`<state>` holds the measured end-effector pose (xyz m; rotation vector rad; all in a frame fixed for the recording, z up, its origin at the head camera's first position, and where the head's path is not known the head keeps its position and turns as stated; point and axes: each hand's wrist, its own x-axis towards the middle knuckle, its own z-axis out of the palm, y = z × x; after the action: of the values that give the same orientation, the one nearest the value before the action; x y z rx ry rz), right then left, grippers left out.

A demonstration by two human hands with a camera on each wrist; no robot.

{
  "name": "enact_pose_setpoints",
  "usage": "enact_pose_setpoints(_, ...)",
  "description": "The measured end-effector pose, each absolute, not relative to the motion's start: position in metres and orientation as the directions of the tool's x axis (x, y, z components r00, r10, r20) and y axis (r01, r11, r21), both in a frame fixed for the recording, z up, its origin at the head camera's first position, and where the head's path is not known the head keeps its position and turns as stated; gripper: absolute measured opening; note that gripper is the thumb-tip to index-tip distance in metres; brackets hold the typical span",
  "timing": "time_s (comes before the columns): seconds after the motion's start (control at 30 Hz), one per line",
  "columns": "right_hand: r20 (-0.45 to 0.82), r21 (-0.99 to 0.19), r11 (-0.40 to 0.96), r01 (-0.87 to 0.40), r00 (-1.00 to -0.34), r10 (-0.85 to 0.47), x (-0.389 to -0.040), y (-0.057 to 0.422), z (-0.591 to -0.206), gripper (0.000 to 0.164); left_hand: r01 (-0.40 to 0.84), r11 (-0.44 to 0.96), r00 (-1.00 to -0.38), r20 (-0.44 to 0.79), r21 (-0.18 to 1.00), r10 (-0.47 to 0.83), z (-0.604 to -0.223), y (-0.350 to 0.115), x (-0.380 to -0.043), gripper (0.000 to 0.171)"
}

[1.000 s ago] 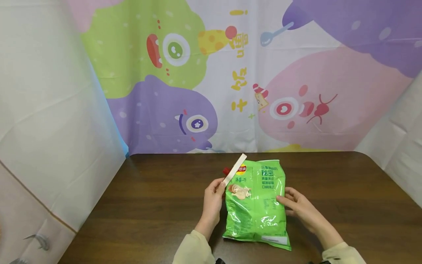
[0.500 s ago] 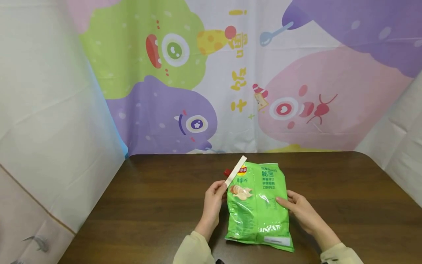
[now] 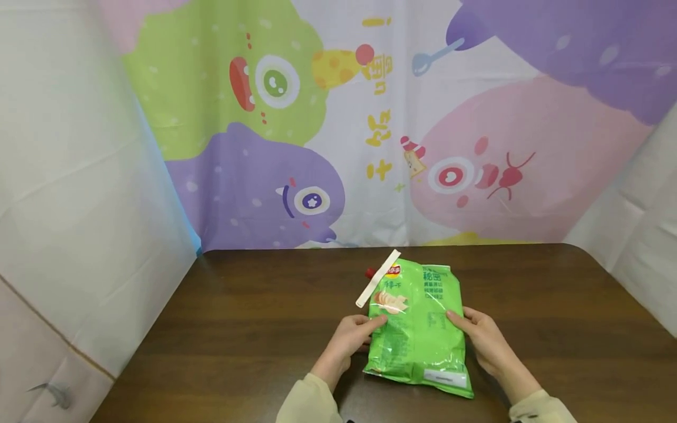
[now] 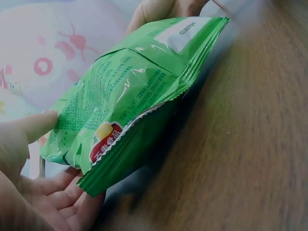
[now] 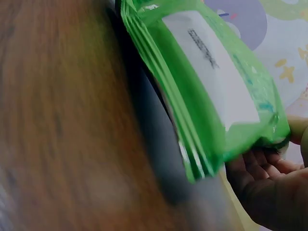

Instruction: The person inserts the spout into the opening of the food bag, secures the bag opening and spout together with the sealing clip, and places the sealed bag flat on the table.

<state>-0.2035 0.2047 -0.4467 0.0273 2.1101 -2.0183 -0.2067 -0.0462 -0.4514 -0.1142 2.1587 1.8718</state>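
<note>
A green bag of chips (image 3: 415, 329), printed with potato slices, is held between both hands over the table. At its left edge the left hand (image 3: 351, 338) grips it, thumb on the printed face and other fingers behind. The right hand (image 3: 486, 338) holds the opposite edge in the same way. Across the bag's upper left corner lies a slanted white strip (image 3: 378, 278), which looks like a sealing clip. A small red piece (image 3: 369, 272) sticks out beside it. In the left wrist view, curled fingers (image 4: 72, 197) show under the bag; the right wrist view shows its white label (image 5: 211, 67).
The dark brown wooden table (image 3: 238, 329) spreads around the bag. Behind it hangs a curtain (image 3: 381, 217) with cartoon monsters. Pale cloth (image 3: 90, 194) hangs on the left, and more white cloth hangs on the right.
The left hand has let go of the white strip and moved lower, onto the bag's left edge. The strip stays at the corner. The right hand keeps its hold.
</note>
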Motion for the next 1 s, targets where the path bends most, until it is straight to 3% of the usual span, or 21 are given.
enact_pose_setpoints(0.17,-0.196,-0.98,-0.014,0.2,-0.968,-0.156,-0.202,0.202,-0.449,0.063,-0.203,0.147,-0.962,-0.225,0.968,0.156,-0.451,-0.046,-0.205,0.041)
enact_pose_setpoints(0.37,-0.207,-0.978,-0.008,0.211,-0.967,-0.15,-0.203,0.2,-0.446,0.062,-0.172,0.124,-0.974,-0.187,0.977,0.128,-0.45,-0.047,-0.207,0.023)
enact_pose_setpoints(0.63,-0.231,-0.966,-0.091,0.244,-0.964,-0.134,-0.2,0.204,-0.451,0.063,-0.186,0.116,-0.977,-0.196,0.976,0.079,-0.449,-0.047,-0.206,0.02)
enact_pose_setpoints(1.0,-0.268,-0.959,-0.05,0.278,-0.951,-0.151,-0.202,0.208,-0.461,0.067,-0.203,0.126,-0.976,-0.211,0.971,0.05,-0.458,-0.044,-0.207,0.015)
